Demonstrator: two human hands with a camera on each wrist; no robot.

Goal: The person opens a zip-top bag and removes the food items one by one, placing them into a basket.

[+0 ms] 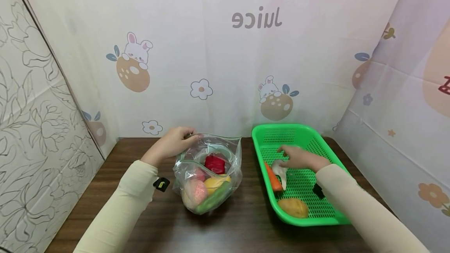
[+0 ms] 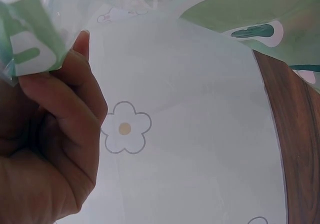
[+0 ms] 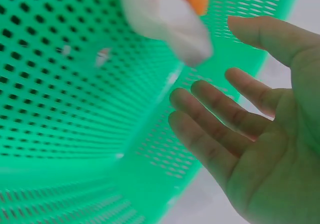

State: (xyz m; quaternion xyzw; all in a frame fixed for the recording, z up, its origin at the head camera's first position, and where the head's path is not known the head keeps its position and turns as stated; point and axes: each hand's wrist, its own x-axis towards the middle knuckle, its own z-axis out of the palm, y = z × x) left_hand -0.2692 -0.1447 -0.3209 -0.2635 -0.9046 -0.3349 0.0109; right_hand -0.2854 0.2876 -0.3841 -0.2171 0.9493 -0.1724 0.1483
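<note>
With its fingers curled at the upper left rim, my left hand (image 1: pixel 177 141) grips a clear zip bag (image 1: pixel 236 167); the left wrist view shows the plastic at those fingers (image 2: pixel 82 91). Inside the bag are a pinkish round fruit (image 1: pixel 195 191), a dark red piece (image 1: pixel 215 164), a yellow piece (image 1: pixel 211 184) and a long green vegetable (image 1: pixel 215 197). My right hand (image 1: pixel 299 157) reaches into a green basket (image 1: pixel 259 155), fingers parted and nothing between them. Close to its fingertips lies a whitish mushroom-shaped piece (image 3: pixel 182 26), beside a carrot (image 1: pixel 272 178).
A potato (image 1: pixel 293 207) lies at the basket's near end. Bag and basket stand on a dark wooden table (image 1: pixel 242 227). Printed curtains (image 1: pixel 225 69) rise behind the table and along its right side; a flower-patterned panel (image 1: pixel 38 108) flanks the left.
</note>
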